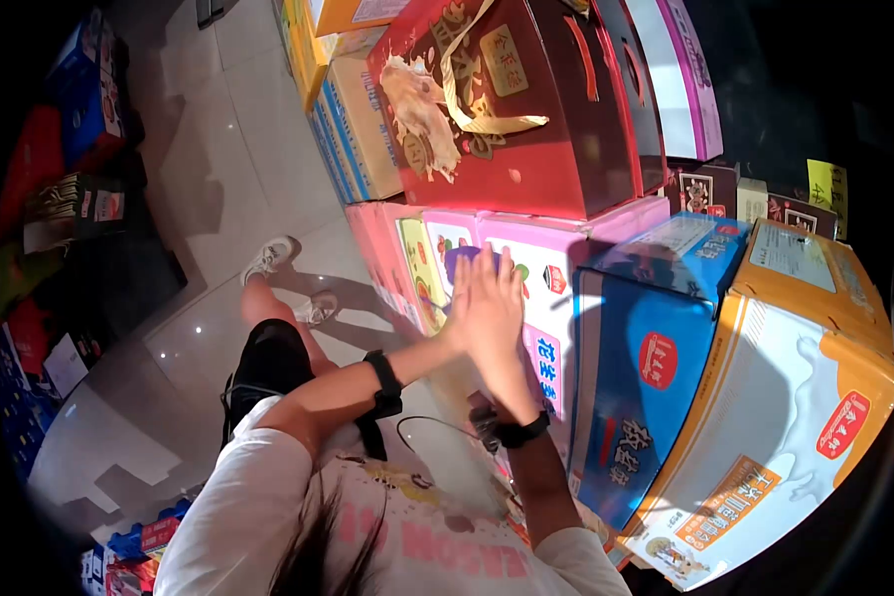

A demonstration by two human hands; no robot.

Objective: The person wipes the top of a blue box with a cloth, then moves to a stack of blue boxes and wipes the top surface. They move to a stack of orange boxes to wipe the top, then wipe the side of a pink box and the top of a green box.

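Note:
My left hand (459, 323) and my right hand (494, 323) are brought together in front of my chest, overlapping each other. Their fingers point away from me, stretched out, and no object shows in either. Part of the left hand is hidden behind the right one. Just beyond them in this view is a white and pink carton (556, 260) with fruit pictures, its front partly covered by my hands. A black watch (382, 383) is on my left wrist, and a black band (522, 430) circles the right.
A large dark red gift box (526, 109) with a ribbon handle rests on the cartons ahead. To the right stand a blue carton (641, 368) and a white and orange carton (765, 397). Glossy floor tiles (258, 129) run along the left, with more stacked goods (94, 89) beyond.

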